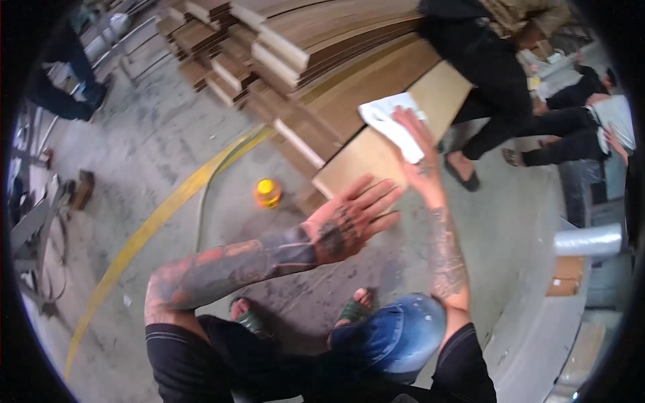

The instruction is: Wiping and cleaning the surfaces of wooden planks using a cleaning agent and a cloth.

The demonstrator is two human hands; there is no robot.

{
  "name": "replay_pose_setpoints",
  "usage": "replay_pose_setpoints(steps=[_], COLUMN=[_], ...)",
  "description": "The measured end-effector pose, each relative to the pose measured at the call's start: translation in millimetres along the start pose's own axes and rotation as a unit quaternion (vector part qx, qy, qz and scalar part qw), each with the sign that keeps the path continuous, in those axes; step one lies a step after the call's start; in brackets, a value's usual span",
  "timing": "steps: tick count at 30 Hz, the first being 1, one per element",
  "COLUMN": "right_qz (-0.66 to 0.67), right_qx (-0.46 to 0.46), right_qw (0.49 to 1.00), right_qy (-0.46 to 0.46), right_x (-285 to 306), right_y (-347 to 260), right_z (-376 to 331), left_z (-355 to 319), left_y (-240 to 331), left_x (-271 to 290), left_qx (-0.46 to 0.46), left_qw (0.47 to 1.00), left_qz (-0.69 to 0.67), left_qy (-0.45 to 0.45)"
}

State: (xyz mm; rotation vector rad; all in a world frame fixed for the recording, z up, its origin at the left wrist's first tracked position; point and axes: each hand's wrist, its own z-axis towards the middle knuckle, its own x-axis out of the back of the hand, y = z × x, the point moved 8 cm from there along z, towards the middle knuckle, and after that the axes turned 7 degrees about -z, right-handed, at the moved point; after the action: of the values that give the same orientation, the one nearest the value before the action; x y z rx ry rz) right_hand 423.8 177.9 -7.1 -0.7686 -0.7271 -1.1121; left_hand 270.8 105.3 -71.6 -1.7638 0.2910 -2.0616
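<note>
Right hand: fingers laid along the white cloth [383,113]; whether they pinch it cannot be told [421,151].
Left hand: empty, fingers spread, by the board's near end, contact unclear [353,218].
Risk: the pale board [366,164] could shift if the cloth drags unevenly while unbraced.
Cloth: under and left of the right hand, upper centre, on the board.
Beyond: stacked planks [363,84], upper centre.
</note>
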Motion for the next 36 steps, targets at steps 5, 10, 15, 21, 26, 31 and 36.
replay_pose_setpoints(steps=[5, 10, 15, 21, 26, 31, 36], right_qz=[0.009, -0.045, 0.041, 0.456, 0.273, 0.334, 0.026], right_qx=[-0.029, -0.027, 0.110, 0.164, 0.222, -0.001, 0.033], right_qw=[0.999, 0.994, 0.966, 0.715, 0.895, 0.942, 0.977], right_qy=[-0.026, -0.092, -0.232, -0.504, -0.276, -0.035, -0.210], right_x=[-15, -26, -18, 8, 71, 114, -24], right_y=[-9, -12, -94, -212, -184, -107, -105], right_z=[1, -6, -34, -128, -64, 6, -34], left_z=[-34, -60, -104, -159, -204, -211, -203], left_y=[-3, -24, -118, -174, -144, -106, -113], left_x=[25, 50, 41, -24, -122, -184, -185], left_qx=[0.030, -0.039, 0.130, 0.313, 0.356, 0.355, 0.373], left_qw=[0.940, 0.901, 0.738, 0.798, 0.746, 0.716, 0.753], left_qz=[-0.339, -0.423, -0.602, -0.499, -0.518, -0.549, -0.522], left_qy=[0.019, -0.087, -0.275, -0.129, -0.219, -0.245, -0.144])
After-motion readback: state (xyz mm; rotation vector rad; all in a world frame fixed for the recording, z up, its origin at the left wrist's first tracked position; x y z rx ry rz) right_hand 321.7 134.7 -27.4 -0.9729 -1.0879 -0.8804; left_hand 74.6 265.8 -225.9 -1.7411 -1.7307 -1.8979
